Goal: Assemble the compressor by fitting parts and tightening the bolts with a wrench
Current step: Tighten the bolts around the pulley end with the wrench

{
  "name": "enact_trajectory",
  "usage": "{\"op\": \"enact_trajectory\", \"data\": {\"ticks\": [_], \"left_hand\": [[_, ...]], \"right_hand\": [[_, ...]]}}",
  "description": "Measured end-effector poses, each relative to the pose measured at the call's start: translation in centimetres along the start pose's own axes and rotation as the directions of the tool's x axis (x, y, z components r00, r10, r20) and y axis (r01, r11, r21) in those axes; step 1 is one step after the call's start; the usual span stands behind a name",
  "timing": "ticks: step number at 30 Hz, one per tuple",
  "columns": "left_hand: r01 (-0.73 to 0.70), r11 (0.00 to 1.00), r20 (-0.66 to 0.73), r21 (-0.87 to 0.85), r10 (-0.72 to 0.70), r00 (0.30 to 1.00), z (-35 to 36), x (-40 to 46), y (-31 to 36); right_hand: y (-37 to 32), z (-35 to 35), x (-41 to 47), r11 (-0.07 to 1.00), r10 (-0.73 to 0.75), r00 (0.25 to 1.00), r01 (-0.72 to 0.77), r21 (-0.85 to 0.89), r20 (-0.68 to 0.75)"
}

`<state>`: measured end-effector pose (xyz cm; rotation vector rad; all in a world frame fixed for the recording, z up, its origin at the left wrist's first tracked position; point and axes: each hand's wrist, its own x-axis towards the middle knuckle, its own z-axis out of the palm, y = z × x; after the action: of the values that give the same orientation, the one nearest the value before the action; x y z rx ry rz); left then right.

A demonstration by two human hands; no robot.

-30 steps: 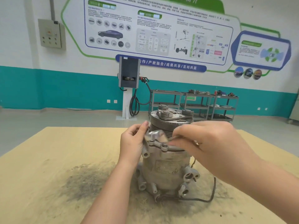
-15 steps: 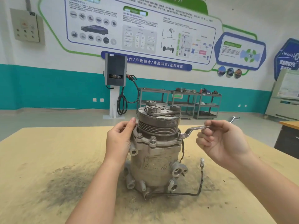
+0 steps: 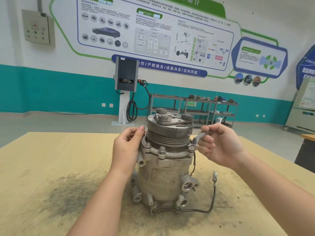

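Observation:
A grey metal compressor [image 3: 166, 169] stands upright in the middle of the wooden table [image 3: 51, 159], pulley end up. Bolts [image 3: 162, 149] stick up from its flange. My left hand [image 3: 127, 147] grips the compressor's left side at the flange, thumb against the pulley. My right hand [image 3: 219, 143] holds a silver wrench [image 3: 197, 139]. The wrench's ring end sits on the bolt at the right of the flange, and its far end pokes out above my fingers.
A black cable with a small plug [image 3: 214, 178] trails from the compressor's base to the right. A dark dirty patch [image 3: 71, 196] stains the table at the left. Metal shelving carts [image 3: 211, 108] and a charging post [image 3: 126, 89] stand by the far wall.
My right hand swung the wrench from the front of the flange out to the right, then back in closer to the compressor. The left hand stayed on the housing.

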<state>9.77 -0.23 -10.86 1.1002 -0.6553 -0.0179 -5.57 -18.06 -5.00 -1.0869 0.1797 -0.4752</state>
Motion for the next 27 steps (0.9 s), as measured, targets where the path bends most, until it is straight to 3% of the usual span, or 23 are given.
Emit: {"op": "enact_trajectory", "data": {"ticks": [4, 9, 12, 15, 17, 20, 23, 27], "left_hand": [[-0.014, 1.000, 0.001, 0.018, 0.014, 1.000, -0.1, 0.1, 0.1], [0.005, 1.000, 0.004, 0.013, -0.005, 1.000, -0.1, 0.2, -0.1], [0.014, 1.000, 0.006, 0.020, -0.014, 1.000, -0.1, 0.0, -0.2], [0.033, 0.999, 0.007, -0.002, -0.033, 0.999, 0.0, -0.2, -0.1], [0.023, 1.000, -0.016, -0.008, -0.023, 1.000, 0.1, -0.1, 0.0], [0.002, 1.000, -0.025, 0.006, -0.002, 1.000, 0.1, 0.0, 0.1], [0.000, 1.000, -0.028, 0.011, 0.000, 1.000, 0.0, 0.0, 0.0], [-0.005, 1.000, -0.021, 0.018, 0.006, 1.000, 0.0, 0.1, -0.1]], "right_hand": [[1.1, -0.6, -1.2, 0.985, -0.174, 0.985, 0.174, 0.017, -0.001], [2.3, -1.3, -4.4, 0.910, -0.413, 0.911, 0.413, -0.021, 0.000], [2.5, -1.4, -5.7, 0.902, -0.429, 0.903, 0.429, -0.039, 0.020], [3.1, -1.3, -6.4, 0.935, -0.352, 0.935, 0.353, 0.018, -0.045], [4.0, -1.1, -6.8, 0.916, -0.400, 0.913, 0.402, 0.010, -0.082], [6.0, -0.5, -8.1, 0.748, -0.656, 0.750, 0.629, -0.213, -0.091], [7.2, 0.8, -9.5, 0.406, -0.842, 0.536, 0.699, -0.588, 0.056], [7.0, 2.6, -10.5, 0.121, -0.850, 0.457, 0.655, -0.746, 0.263]]}}
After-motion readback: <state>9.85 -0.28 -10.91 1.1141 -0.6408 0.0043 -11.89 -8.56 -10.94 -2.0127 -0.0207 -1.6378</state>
